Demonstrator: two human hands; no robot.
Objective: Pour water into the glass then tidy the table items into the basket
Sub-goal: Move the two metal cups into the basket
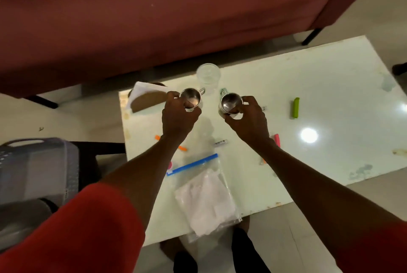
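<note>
Above the white table (330, 88), two steel cups are held side by side, one in each hand. Fingers of the left hand (178, 118) are clamped around the left cup (191, 98), whose wire handle points toward the glass (208, 76). Fingers of the right hand (248, 121) are wrapped around the right cup (230, 104) (its green handle also points toward the glass). Both cups are tilted a little toward the camera, so their shiny insides show. Standing upright near the table's far edge, the clear glass sits just beyond the two cups and between them. Nearer than the glass lies a zip bag (204, 193) holding white cloth. Well to the right of the glass lies a green marker (295, 108). Off the table's left edge, low down, stands a grey basket (39, 167).
</note>
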